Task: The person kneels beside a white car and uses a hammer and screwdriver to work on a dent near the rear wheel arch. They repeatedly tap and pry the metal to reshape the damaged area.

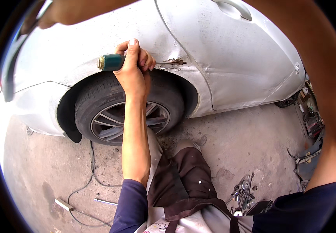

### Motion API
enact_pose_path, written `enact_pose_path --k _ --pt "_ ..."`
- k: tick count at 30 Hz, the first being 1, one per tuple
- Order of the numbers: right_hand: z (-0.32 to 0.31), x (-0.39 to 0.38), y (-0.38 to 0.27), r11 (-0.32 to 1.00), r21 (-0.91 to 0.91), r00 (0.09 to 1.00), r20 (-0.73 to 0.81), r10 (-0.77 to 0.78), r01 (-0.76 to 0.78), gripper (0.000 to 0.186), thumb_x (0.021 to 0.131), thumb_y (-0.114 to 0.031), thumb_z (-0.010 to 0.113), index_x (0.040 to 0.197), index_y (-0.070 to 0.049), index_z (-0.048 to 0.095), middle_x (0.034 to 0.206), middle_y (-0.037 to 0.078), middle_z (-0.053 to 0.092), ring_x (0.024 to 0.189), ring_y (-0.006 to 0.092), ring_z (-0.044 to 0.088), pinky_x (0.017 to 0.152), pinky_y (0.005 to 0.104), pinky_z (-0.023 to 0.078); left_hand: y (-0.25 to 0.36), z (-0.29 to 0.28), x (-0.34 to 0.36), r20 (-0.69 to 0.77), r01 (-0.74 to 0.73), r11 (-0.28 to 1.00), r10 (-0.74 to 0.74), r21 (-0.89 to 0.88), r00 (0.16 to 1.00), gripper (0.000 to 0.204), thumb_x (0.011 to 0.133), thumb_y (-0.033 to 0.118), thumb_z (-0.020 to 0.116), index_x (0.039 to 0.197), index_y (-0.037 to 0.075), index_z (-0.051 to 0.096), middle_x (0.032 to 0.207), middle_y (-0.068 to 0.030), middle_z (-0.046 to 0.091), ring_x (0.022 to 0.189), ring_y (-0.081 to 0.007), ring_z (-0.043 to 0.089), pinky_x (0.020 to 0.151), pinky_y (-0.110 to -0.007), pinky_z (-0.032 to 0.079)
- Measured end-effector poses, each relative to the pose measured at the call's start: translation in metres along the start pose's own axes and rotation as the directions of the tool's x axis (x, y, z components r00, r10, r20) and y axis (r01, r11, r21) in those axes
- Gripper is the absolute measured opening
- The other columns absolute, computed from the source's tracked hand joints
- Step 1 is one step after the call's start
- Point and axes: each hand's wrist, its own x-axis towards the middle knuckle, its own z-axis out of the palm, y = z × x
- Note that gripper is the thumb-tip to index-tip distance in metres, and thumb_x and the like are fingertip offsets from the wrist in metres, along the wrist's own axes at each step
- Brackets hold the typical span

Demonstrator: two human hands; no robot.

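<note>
My left hand [134,64] is closed round the dark green handle of a screwdriver [113,62], its butt end facing left. The thin shaft points right, towards a torn, rusty patch [175,61] in the white car body [109,23], just above the rear wheel arch; whether the tip touches cannot be told. My right arm reaches up and over the top of the view. At the upper left, my right hand [55,14] grips a long, curved grey metal tool [11,70], partly cut off and blurred, perhaps a hammer.
Below the damage is the car's wheel [113,116] with its black tyre. A cable [92,167], a pale bar [64,204] and a metal rod [106,201] lie on the concrete floor. Several sockets and wrenches [243,194] lie at lower right, with more gear [311,163] along the right edge.
</note>
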Motion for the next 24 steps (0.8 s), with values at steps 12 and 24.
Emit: enact_pose_path --k 12,24 --pt "0.010 0.027 0.014 1.000 -0.013 1.000 -0.021 -0.005 0.005 0.015 0.080 -0.007 0.063 0.090 0.000 0.073 0.086 0.021 0.071 0.080 0.0333 0.071 0.070 0.0420 0.057 -0.008 0.007 0.001 0.004 0.049 0.997 -0.049 -0.053 0.999 0.011 0.100 0.016 0.056 0.092 0.008 0.052 0.061 0.0001 0.036 0.054 -0.0120 0.036 0.054 -0.030 0.035" --pt "-0.006 -0.025 -0.005 0.999 0.038 1.000 0.023 0.013 -0.014 0.016 0.079 -0.006 0.063 0.090 0.000 0.073 0.086 0.021 0.072 0.080 0.0330 0.072 0.070 0.0420 0.058 -0.007 -0.005 0.003 -0.040 -0.004 0.996 0.001 -0.084 0.999 0.013 0.098 0.013 0.058 0.096 0.003 0.050 0.059 -0.0017 0.039 0.051 -0.0124 0.038 0.051 -0.030 0.036"
